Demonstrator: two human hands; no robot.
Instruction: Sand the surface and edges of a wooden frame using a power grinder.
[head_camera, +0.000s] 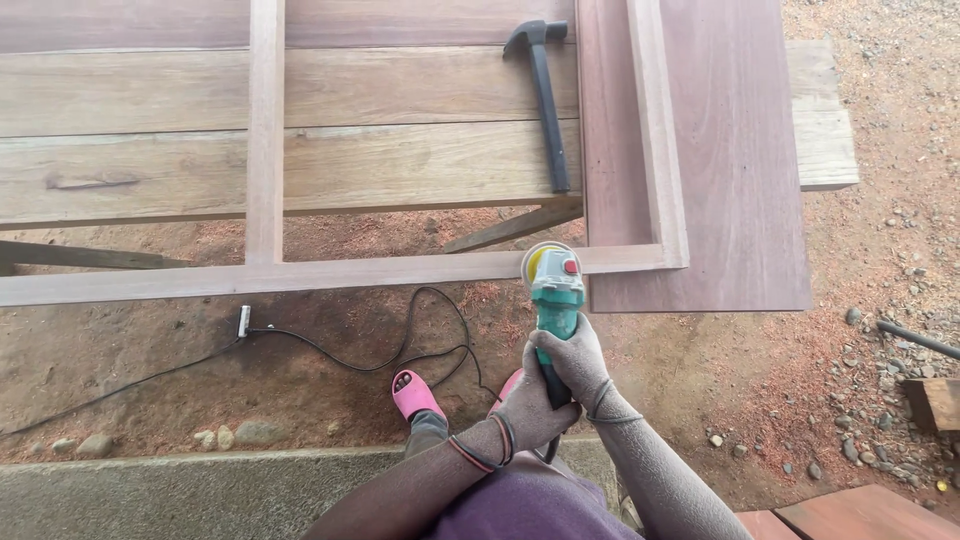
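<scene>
Both hands are closing around the body of a green angle grinder (556, 300): the right hand (577, 362) is gripping higher on the housing, the left hand (530, 405) wrapping the rear end just below it. The grinder's yellow disc end is meeting the lower rail of a pale wooden frame (300, 272), close to the frame's right corner, where the rail is overhanging the worktop (150, 130) unsupported.

Judged risks: the disc may be catching the rail edge and kicking back toward the hands, since the rail is spanning open air and could flex; the black power cord (400, 350) is looping on the dirt floor just beside a foot in a pink sandal (415, 395), inviting a snag or trip; the open sandal is leaving toes exposed beneath the tool.

A black claw hammer (545, 100) is lying on the worktop planks beside a reddish board (735, 150). No packages, labels or signs are showing; the only marking is a small red button on the grinder head.
</scene>
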